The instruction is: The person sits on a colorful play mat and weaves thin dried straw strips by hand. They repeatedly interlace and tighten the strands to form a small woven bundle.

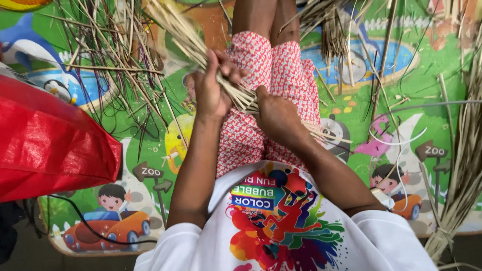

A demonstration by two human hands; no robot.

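Note:
I sit on a colourful play mat (150, 150) with my legs stretched out in red-and-white patterned shorts (271, 70). Both hands hold one bundle of pale dry straw-like strips (186, 35) over my lap. My left hand (211, 88) is wrapped around the bundle higher up, fingers closed over it. My right hand (276, 113) grips the bundle's lower end, where short strip ends stick out to the right. The strips fan up and to the left past my left hand.
A red woven bag (50, 140) lies at the left. Loose dark and pale strips (110, 65) are scattered on the mat at upper left and upper right. A thick bunch of dry fibres (464, 170) runs down the right edge. A black cable (90, 228) crosses the lower left.

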